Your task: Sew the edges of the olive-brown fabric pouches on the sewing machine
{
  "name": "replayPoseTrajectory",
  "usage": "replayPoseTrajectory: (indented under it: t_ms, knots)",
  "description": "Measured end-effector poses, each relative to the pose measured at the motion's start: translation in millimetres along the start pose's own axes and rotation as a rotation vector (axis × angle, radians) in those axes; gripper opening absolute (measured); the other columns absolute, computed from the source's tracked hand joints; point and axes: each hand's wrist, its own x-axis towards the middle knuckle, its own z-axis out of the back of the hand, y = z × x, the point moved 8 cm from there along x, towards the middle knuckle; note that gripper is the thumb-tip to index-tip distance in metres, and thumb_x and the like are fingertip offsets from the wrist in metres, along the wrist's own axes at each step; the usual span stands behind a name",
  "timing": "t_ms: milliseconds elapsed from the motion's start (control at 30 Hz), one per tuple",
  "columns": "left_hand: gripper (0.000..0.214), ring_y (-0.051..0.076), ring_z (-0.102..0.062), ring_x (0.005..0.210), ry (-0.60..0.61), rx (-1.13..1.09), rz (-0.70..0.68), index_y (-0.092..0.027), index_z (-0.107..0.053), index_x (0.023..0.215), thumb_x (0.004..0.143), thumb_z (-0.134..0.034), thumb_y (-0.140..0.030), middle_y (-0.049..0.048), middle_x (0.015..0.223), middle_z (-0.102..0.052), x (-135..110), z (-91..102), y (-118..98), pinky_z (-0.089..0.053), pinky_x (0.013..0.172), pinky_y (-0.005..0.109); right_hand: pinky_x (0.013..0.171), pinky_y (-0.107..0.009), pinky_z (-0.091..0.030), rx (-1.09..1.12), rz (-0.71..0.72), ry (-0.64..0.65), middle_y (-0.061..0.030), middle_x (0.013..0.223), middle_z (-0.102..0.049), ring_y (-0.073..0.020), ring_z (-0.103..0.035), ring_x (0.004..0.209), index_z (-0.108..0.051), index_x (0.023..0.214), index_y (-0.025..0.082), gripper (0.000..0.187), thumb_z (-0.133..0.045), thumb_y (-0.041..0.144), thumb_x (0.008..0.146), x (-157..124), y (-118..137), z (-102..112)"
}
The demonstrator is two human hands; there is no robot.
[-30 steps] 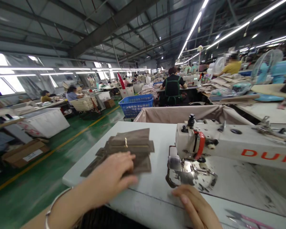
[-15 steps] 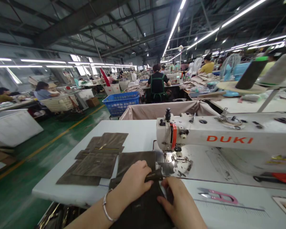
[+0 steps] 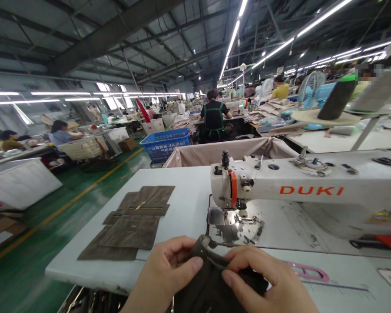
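A dark olive fabric piece (image 3: 211, 282) is pinched between my two hands at the front of the sewing table, its upper edge folded and lifted. My left hand (image 3: 167, 271) grips its left side, thumb on top and fingers behind. On the right, my right hand (image 3: 259, 274) pinches the folded edge between thumb and fingers. Just beyond the cloth is the sewing machine (image 3: 280, 182), its metal needle plate (image 3: 228, 226) uncovered. To the left lie several matching olive pieces with brass zippers (image 3: 133, 221), overlapping on the tabletop.
Pink-handled thread snips (image 3: 308, 271) lie right of my right hand, partly hidden by it. A fabric-lined bin (image 3: 195, 152) and a blue basket (image 3: 165, 143) stand behind the table. Zippered pieces (image 3: 91, 300) hang below its left edge. A person (image 3: 213, 115) sits ahead.
The olive piece has come off the needle-plate area toward me and is bunched up. My left hand has shifted left and down, my right hand slightly right, now covering part of the snips.
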Motion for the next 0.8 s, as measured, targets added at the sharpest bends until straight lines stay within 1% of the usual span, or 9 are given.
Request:
replayPoseTrajectory:
  t_ms: [100,167,233,300,367,433,600,800]
  knots:
    - [0.033,0.024,-0.069,0.087,-0.074,0.008,-0.017,-0.016,-0.075,0.099,0.071,-0.081,-0.033,0.0072,0.090,-0.075,-5,-1.4,-3,-0.054,0.082,0.030,0.071,-0.025,-0.051,-0.009,0.010,-0.008,0.0029,0.084,-0.071,-0.0154,-0.067,0.078,-0.064,0.076,0.027,0.009,-0.061,0.024,0.084,-1,3,0]
    - [0.029,0.023,-0.068,0.085,-0.099,0.025,-0.018,-0.016,-0.075,0.094,0.071,-0.080,-0.033,0.0070,0.087,-0.075,-7,-1.8,-3,-0.054,0.077,0.028,0.068,-0.024,-0.051,-0.002,0.040,-0.019,0.0030,0.081,-0.070,-0.0153,-0.066,0.075,-0.064,0.076,0.027,0.009,-0.061,0.024,0.083,-1,4,1]
    - [0.027,0.022,-0.066,0.080,-0.094,0.014,-0.017,-0.015,-0.075,0.091,0.073,-0.079,-0.034,0.0067,0.083,-0.073,-8,-2.8,-2,-0.053,0.072,0.026,0.067,-0.024,-0.052,0.008,0.050,-0.023,0.0025,0.081,-0.070,-0.0158,-0.067,0.074,-0.065,0.076,0.027,0.008,-0.061,0.024,0.082,-1,6,2]
    - [0.026,0.019,-0.064,0.076,-0.078,-0.029,-0.019,-0.014,-0.075,0.089,0.074,-0.079,-0.035,0.0057,0.080,-0.072,-8,-3.9,0,-0.051,0.068,0.024,0.067,-0.024,-0.052,0.002,0.023,-0.014,0.0025,0.082,-0.070,-0.0158,-0.067,0.075,-0.065,0.075,0.027,0.008,-0.062,0.024,0.082,-1,5,3]
    - [0.025,0.017,-0.062,0.074,-0.078,-0.069,-0.020,-0.014,-0.075,0.088,0.073,-0.081,-0.034,0.0042,0.077,-0.070,-8,-3.8,3,-0.049,0.067,0.022,0.068,-0.023,-0.053,-0.014,-0.007,0.016,0.0035,0.082,-0.071,-0.0150,-0.067,0.075,-0.064,0.074,0.027,0.008,-0.063,0.023,0.081,0,6,3]
    - [0.026,0.016,-0.061,0.075,-0.093,-0.098,-0.013,-0.015,-0.075,0.088,0.073,-0.082,-0.034,0.0035,0.077,-0.069,-8,-3.1,5,-0.048,0.068,0.021,0.067,-0.023,-0.053,-0.013,-0.007,0.030,0.0041,0.081,-0.071,-0.0147,-0.067,0.074,-0.064,0.073,0.027,0.008,-0.063,0.023,0.081,1,8,3]
    - [0.028,0.015,-0.060,0.072,-0.106,-0.151,0.010,-0.014,-0.074,0.084,0.070,-0.085,-0.036,0.0041,0.079,-0.069,-9,-4.5,7,-0.048,0.068,0.023,0.066,-0.025,-0.053,0.029,-0.043,-0.010,0.0021,0.080,-0.070,-0.0160,-0.066,0.072,-0.061,0.072,0.026,0.009,-0.061,0.025,0.081,0,8,4]
    - [0.033,0.019,-0.064,0.074,-0.121,-0.178,0.060,-0.014,-0.073,0.085,0.066,-0.087,-0.037,0.0059,0.078,-0.070,-8,-3.3,12,-0.051,0.070,0.027,0.067,-0.025,-0.052,0.097,-0.112,0.011,0.0020,0.079,-0.070,-0.0157,-0.065,0.072,-0.059,0.069,0.025,0.013,-0.062,0.026,0.082,0,2,1]
